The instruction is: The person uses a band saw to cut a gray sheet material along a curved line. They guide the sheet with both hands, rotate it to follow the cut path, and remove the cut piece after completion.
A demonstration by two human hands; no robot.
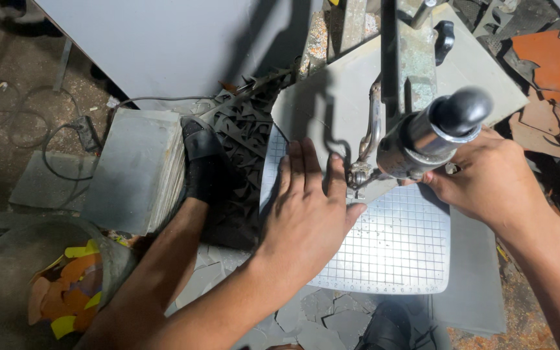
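**Sheet under the saw, cut barely begun**

At far left, a tub of coloured offcuts [66,288] and a stack of grey sheets [140,168]. Beyond, a heap of dark cut shapes [244,133]. Mid-worktop, left hand [309,214] pressed flat, fingers spread, on the grey sheet [332,97] beside the saw blade [358,172]. Under it, a gridded mat [400,243]. Right hand [490,178] half hidden behind the saw's black knob [458,113]; grip impossible to tell. Sheet seemingly whole, so most cutting probably left.
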